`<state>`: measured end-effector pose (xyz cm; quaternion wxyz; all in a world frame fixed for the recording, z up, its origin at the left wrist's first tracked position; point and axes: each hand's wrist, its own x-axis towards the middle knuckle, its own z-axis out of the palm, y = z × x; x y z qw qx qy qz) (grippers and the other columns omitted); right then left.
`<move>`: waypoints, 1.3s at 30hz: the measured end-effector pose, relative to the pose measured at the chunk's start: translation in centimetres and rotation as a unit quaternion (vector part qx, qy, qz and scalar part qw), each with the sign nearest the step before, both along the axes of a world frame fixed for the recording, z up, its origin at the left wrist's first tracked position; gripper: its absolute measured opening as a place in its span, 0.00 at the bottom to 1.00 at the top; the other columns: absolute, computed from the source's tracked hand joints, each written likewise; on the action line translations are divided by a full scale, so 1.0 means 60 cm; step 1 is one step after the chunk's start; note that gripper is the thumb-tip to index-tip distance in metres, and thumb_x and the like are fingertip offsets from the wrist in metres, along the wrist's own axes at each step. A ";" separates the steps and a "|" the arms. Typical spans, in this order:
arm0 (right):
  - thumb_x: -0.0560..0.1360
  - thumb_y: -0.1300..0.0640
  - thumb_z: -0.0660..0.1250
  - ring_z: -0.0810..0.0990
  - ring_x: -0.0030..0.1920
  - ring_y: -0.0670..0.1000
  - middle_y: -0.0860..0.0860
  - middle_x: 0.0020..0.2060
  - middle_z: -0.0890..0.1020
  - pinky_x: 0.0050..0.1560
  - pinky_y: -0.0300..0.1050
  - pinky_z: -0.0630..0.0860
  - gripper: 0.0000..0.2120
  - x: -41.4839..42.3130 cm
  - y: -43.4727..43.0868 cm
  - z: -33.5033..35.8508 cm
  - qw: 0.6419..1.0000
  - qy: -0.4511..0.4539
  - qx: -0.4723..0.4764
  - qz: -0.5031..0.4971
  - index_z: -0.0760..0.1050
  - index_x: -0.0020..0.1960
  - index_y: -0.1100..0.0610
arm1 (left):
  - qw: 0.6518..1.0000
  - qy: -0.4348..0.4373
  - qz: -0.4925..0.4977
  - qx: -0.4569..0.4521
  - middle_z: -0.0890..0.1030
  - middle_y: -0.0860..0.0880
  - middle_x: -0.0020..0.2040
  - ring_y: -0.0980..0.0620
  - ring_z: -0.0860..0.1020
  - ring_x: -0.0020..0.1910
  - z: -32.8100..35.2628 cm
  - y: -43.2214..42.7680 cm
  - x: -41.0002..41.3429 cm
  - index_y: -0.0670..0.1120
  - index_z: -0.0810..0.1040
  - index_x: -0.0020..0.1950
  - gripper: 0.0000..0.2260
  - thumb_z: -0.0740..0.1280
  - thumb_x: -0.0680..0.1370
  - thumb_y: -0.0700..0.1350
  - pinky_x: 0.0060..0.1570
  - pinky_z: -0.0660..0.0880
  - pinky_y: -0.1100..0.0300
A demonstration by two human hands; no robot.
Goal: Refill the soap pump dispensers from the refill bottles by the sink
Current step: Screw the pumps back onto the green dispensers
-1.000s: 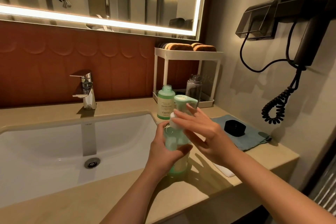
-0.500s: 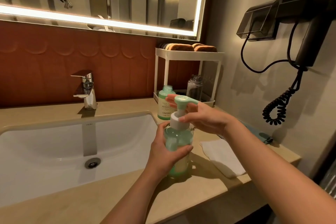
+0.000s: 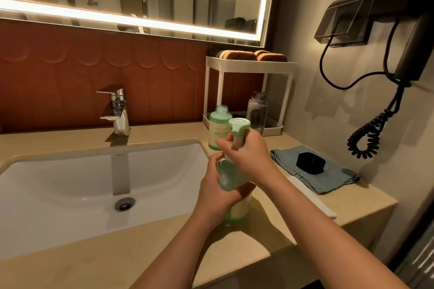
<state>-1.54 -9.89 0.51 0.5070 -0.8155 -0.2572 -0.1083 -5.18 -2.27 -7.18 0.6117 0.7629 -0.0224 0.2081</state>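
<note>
Beside the sink (image 3: 58,183), at the right end of the table (image 3: 117,253): swung the right forearm aside since half a second ago, uncovering the blue cloth (image 3: 328,178) and the black block (image 3: 310,163) lying on it. Traded the right hand's (image 3: 251,155) fingertip pinch on the white collar for a full wrap round the pump neck, just under the pale green pump head (image 3: 239,124); collar now hidden beneath the fingers. Standing upright on the table, held at both ends: soap pump dispenser (image 3: 229,178), translucent green, paler toward the base. Clasping its body from the left with the left hand (image 3: 218,191), thumb across the front. Just behind, uncapped green refill bottle (image 3: 219,129); clear bottle (image 3: 257,110) on the white rack's (image 3: 249,65) lower shelf.
</note>
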 end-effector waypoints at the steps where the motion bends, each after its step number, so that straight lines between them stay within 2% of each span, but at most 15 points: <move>1: 0.74 0.50 0.67 0.77 0.47 0.49 0.52 0.46 0.79 0.49 0.45 0.74 0.10 -0.001 -0.001 -0.001 1.000 0.010 0.004 0.010 0.73 0.47 0.56 | 1.000 0.000 0.000 0.000 0.72 0.59 0.56 0.55 0.72 0.59 0.000 0.000 0.000 0.58 0.61 0.64 0.34 0.77 0.66 0.47 0.58 0.73 0.57; 5: 0.80 0.54 0.56 0.74 0.49 0.36 0.42 0.51 0.76 0.45 0.27 0.71 0.11 -0.010 -0.045 0.001 0.976 0.145 0.037 0.157 0.71 0.61 0.50 | 1.000 -0.011 -0.004 0.007 0.73 0.55 0.58 0.54 0.73 0.57 -0.004 0.006 -0.003 0.57 0.63 0.64 0.34 0.74 0.62 0.52 0.56 0.74 0.56; 8: 0.80 0.57 0.56 0.73 0.49 0.27 0.33 0.52 0.75 0.45 0.22 0.70 0.12 -0.015 -0.078 -0.001 0.963 0.146 0.018 0.224 0.69 0.58 0.41 | 1.000 -0.014 -0.009 0.009 0.73 0.54 0.59 0.55 0.73 0.56 -0.003 0.008 -0.004 0.56 0.63 0.64 0.34 0.74 0.63 0.50 0.54 0.73 0.60; 12: 0.71 0.56 0.71 0.80 0.51 0.43 0.43 0.49 0.81 0.49 0.36 0.77 0.12 -0.004 -0.077 0.013 0.989 0.046 -0.002 0.137 0.75 0.52 0.47 | 1.000 -0.007 -0.012 0.017 0.72 0.57 0.58 0.55 0.72 0.57 -0.006 0.005 -0.002 0.58 0.61 0.64 0.33 0.76 0.66 0.46 0.56 0.73 0.59; 15: 0.62 0.47 0.77 0.77 0.48 0.47 0.46 0.46 0.78 0.48 0.45 0.77 0.23 0.002 -0.053 0.007 0.998 0.032 -0.014 0.053 0.71 0.51 0.52 | 1.000 -0.002 -0.006 0.029 0.71 0.56 0.60 0.54 0.72 0.59 -0.007 0.002 -0.002 0.59 0.60 0.65 0.35 0.76 0.66 0.47 0.59 0.73 0.57; 18: 0.63 0.43 0.74 0.73 0.55 0.45 0.44 0.54 0.73 0.54 0.45 0.71 0.27 -0.002 -0.025 -0.013 0.999 0.038 0.020 0.029 0.64 0.56 0.44 | 1.000 -0.002 -0.007 0.025 0.71 0.54 0.64 0.54 0.71 0.62 -0.007 0.002 0.001 0.55 0.57 0.71 0.40 0.76 0.64 0.49 0.62 0.72 0.53; 20: 0.67 0.38 0.70 0.72 0.58 0.45 0.45 0.59 0.73 0.56 0.43 0.71 0.28 -0.004 -0.026 -0.019 0.996 0.060 0.032 0.065 0.63 0.62 0.43 | 1.000 -0.010 -0.010 0.028 0.72 0.55 0.62 0.55 0.72 0.61 -0.008 0.002 0.001 0.56 0.59 0.69 0.38 0.76 0.65 0.48 0.60 0.73 0.56; 22: 0.76 0.44 0.61 0.73 0.54 0.38 0.42 0.56 0.74 0.51 0.33 0.70 0.17 -0.009 -0.044 -0.015 0.979 0.128 0.062 0.144 0.65 0.63 0.44 | 0.999 -0.020 -0.014 0.029 0.73 0.58 0.58 0.56 0.73 0.57 -0.008 0.004 -0.001 0.59 0.61 0.65 0.35 0.75 0.64 0.49 0.55 0.73 0.62; 24: 0.80 0.53 0.57 0.73 0.52 0.34 0.38 0.53 0.76 0.48 0.30 0.70 0.10 -0.011 -0.064 -0.012 0.970 0.149 0.057 0.182 0.69 0.60 0.44 | 0.999 -0.021 -0.019 0.027 0.73 0.58 0.57 0.57 0.73 0.55 -0.005 0.004 -0.004 0.59 0.62 0.63 0.34 0.73 0.62 0.51 0.52 0.73 0.64; 26: 0.78 0.56 0.60 0.76 0.53 0.37 0.39 0.52 0.78 0.48 0.30 0.72 0.09 -0.008 -0.073 -0.010 0.977 0.117 0.049 0.170 0.72 0.57 0.46 | 0.999 -0.018 -0.027 0.025 0.73 0.57 0.57 0.56 0.74 0.56 -0.003 0.004 -0.005 0.59 0.62 0.63 0.34 0.73 0.61 0.52 0.54 0.74 0.60; 28: 0.74 0.56 0.67 0.79 0.47 0.36 0.41 0.47 0.81 0.42 0.27 0.74 0.08 -0.011 -0.069 0.004 0.985 0.088 0.052 0.141 0.76 0.51 0.47 | 0.999 -0.015 -0.031 0.027 0.72 0.58 0.57 0.55 0.73 0.57 -0.002 0.004 -0.004 0.61 0.61 0.63 0.33 0.74 0.63 0.51 0.57 0.74 0.58; 30: 0.69 0.56 0.73 0.80 0.41 0.37 0.40 0.42 0.80 0.37 0.27 0.73 0.11 -0.014 -0.061 0.015 0.987 0.080 0.073 0.121 0.74 0.45 0.45 | 0.999 -0.007 -0.030 0.031 0.72 0.58 0.58 0.54 0.72 0.58 -0.002 0.004 -0.003 0.64 0.59 0.62 0.33 0.75 0.65 0.48 0.59 0.73 0.55; 32: 0.66 0.55 0.76 0.78 0.43 0.42 0.41 0.42 0.78 0.41 0.32 0.73 0.15 -0.016 -0.047 0.012 0.989 0.084 0.087 0.081 0.69 0.42 0.44 | 0.999 0.003 -0.025 0.033 0.71 0.56 0.61 0.53 0.72 0.60 -0.004 0.002 -0.001 0.62 0.58 0.64 0.35 0.75 0.65 0.48 0.62 0.73 0.51; 36: 0.66 0.39 0.71 0.74 0.58 0.47 0.46 0.58 0.74 0.60 0.48 0.72 0.24 -0.009 -0.029 -0.011 0.995 0.087 0.012 0.042 0.67 0.57 0.42 | 0.999 0.010 -0.024 0.030 0.72 0.55 0.63 0.53 0.72 0.62 -0.005 0.001 0.001 0.59 0.58 0.68 0.38 0.75 0.63 0.52 0.62 0.73 0.50; 39: 0.76 0.44 0.61 0.71 0.52 0.35 0.37 0.54 0.73 0.50 0.33 0.67 0.17 -0.012 -0.052 0.002 0.974 0.164 0.019 0.157 0.65 0.63 0.42 | 0.999 -0.002 -0.034 0.033 0.72 0.58 0.58 0.54 0.72 0.58 -0.005 0.005 -0.002 0.61 0.60 0.64 0.34 0.76 0.66 0.46 0.58 0.73 0.57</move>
